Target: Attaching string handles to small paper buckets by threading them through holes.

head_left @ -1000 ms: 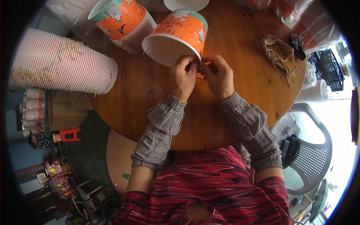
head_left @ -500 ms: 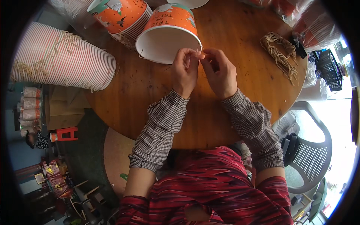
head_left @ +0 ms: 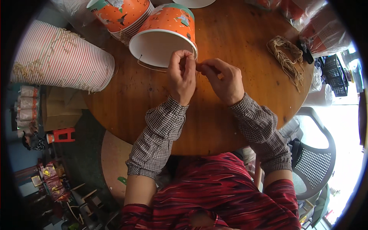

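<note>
An orange paper bucket point(head_left: 168, 21) with a green band and cartoon figures lies on its side, its white mouth facing me. A thin cord point(head_left: 151, 69) passes through a hole at the left of its rim and loops toward my hands. At the right side of the rim my left hand point(head_left: 181, 80) is closed, thumb and fingers pinching the cord. Just to its right, my right hand point(head_left: 226, 82) is closed too, with its fingertips pinching the cord close to the left fingers. The cord's very end is hidden by the fingers.
A long stack of nested buckets point(head_left: 65, 57) with cords hanging off it lies at the left. More orange buckets point(head_left: 124, 17) lean behind. A bundle of loose cord point(head_left: 285, 55) rests at the right, near bagged buckets point(head_left: 326, 34). A grey chair point(head_left: 316, 161) stands beside the round table point(head_left: 207, 134).
The bucket has turned and shifted slightly left. My left hand has moved a little left with it, and the hands are slightly farther apart. The cord loop now shows below the rim.
</note>
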`<state>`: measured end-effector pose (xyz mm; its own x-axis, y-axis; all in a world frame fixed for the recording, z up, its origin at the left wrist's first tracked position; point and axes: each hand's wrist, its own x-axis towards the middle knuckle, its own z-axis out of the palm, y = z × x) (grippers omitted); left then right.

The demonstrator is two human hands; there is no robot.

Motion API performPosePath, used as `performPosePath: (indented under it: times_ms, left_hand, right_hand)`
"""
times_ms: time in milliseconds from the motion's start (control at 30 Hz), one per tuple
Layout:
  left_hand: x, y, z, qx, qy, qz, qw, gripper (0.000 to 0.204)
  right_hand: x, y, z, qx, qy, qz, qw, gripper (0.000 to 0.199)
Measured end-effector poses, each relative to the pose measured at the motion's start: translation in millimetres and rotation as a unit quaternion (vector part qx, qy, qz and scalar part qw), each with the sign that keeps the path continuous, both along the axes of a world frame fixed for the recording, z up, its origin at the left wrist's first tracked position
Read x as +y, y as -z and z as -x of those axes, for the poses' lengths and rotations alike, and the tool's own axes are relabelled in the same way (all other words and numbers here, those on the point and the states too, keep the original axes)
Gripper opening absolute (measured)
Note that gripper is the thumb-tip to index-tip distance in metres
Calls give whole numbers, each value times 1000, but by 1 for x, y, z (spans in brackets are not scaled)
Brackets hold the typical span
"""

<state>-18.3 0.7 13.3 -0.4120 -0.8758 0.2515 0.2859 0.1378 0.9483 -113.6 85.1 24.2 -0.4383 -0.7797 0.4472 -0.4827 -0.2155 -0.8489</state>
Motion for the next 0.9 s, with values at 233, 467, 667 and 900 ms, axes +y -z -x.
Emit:
performPosePath:
  times_ms: [233, 467, 667, 900]
  left_hand:
    - [-3, -7, -8, -60, -56, 218, 972, 2]
    - [6, -24, -15, 15, -9, 137, 990, 4]
    - [17, -33, -25, -3, 61, 119, 991, 4]
    - [25, -48, -32, -52, 71, 245, 965, 7]
  right_hand:
    - [-18, -32, 17, 47, 12, 58, 997, 11]
    - [-17, -18, 19, 120, -119, 89, 982, 38]
    - [-15, -10, 13, 178, -69, 142, 971, 30]
    - [0, -25, 10, 159, -75, 158, 972, 21]
